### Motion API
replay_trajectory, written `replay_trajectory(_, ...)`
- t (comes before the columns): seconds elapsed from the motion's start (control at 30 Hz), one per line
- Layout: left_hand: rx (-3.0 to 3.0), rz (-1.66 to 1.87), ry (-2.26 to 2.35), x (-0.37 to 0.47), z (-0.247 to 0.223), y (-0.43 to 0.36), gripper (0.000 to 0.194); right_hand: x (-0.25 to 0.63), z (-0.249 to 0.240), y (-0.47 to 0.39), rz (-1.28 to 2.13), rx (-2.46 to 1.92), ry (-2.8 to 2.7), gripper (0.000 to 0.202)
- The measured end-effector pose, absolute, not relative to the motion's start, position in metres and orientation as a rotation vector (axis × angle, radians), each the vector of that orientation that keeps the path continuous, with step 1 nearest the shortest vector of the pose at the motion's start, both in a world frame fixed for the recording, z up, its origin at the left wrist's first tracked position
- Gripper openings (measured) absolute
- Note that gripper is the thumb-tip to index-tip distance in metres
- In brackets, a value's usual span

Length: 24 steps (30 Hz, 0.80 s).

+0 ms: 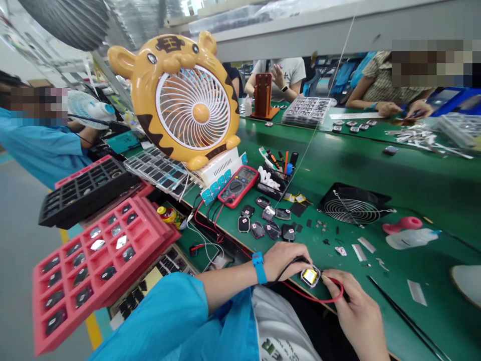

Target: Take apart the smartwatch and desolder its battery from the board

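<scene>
Landmark: the red-framed handheld multimeter [238, 185]. On the green tabletop [394, 255], to its right and nearer the person, lies a small square clear-edged case with a yellow cell inside [310, 276]. The left hand [287, 258] closes on a thin black lead [287, 267]; the right hand [356, 306] pinches a looped red lead [330, 301]. Their tips are too small to tell. A slip could bridge contacts or nick the cell, and a tug on the springy red loop could skid the unclamped case.
</scene>
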<state>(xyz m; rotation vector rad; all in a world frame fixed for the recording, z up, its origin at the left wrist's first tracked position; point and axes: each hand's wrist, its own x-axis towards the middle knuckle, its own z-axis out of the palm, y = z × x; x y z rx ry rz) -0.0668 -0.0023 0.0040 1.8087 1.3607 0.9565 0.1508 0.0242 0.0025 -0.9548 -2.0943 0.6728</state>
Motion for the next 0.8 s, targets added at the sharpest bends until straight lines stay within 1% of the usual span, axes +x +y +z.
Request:
replay_trajectory(0.2,1.806,0.962,1.357,-0.0671,0.0051,-0.0027,0.013,0.1503,0.0043,0.0244,0.684,-0.965,-2.098,0.030)
replay_trajectory(0.37,1.806,0.952,1.353,-0.0675,0.0080,-0.0024,0.011,0.1495,0.0057,0.0241,0.685,-0.968,-2.091,0.031)
replay_trajectory(0.57,1.795,0.971,1.343,-0.0674,0.0113,-0.0023,0.008,0.1492,0.0055,0.0241,0.697,-0.962,-2.085,0.029)
replay_trajectory(0.8,1.786,0.964,1.354,-0.0672,0.0101,-0.0016,0.008,0.1504,0.0043,0.0241,0.695,-0.968,-2.088,0.030)
